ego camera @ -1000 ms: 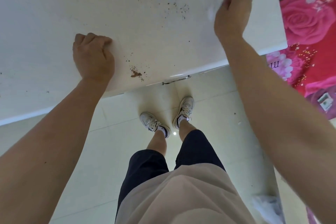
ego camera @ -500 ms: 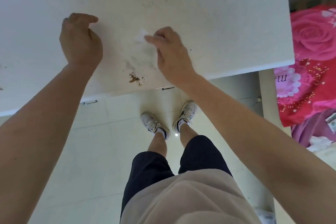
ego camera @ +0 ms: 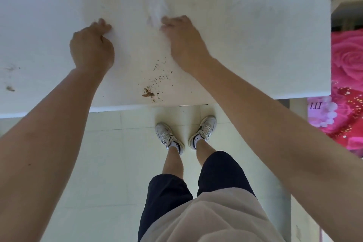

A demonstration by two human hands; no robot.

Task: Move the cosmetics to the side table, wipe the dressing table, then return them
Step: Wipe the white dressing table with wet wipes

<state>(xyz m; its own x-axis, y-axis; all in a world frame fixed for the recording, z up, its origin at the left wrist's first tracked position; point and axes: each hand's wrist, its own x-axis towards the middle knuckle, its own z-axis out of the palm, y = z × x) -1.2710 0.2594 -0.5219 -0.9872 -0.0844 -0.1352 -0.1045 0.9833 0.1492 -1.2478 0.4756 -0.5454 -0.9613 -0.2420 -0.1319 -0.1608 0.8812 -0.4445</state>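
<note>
Table (ego camera: pixel 255 45), centre frame: left hand (ego camera: pixel 91 49) fisted, holding nothing; right hand (ego camera: pixel 182 39) gripped a white cloth (ego camera: pixel 157 9) (blurred); brown crumbs (ego camera: pixel 150 91) lay below, near the edge.

Right hand (ego camera: pixel 184 39) with tissue (ego camera: pixel 157 9), left hand (ego camera: pixel 91 49) on dressing table (ego camera: pixel 255 45)

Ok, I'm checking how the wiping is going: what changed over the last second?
The right hand, holding the white tissue, swept from the right end of the dressing table leftward to its middle. The curled left hand slid a little farther in from the front edge. Nothing was picked up or let go. The brown crumbs near the front edge stay unwiped.
</note>
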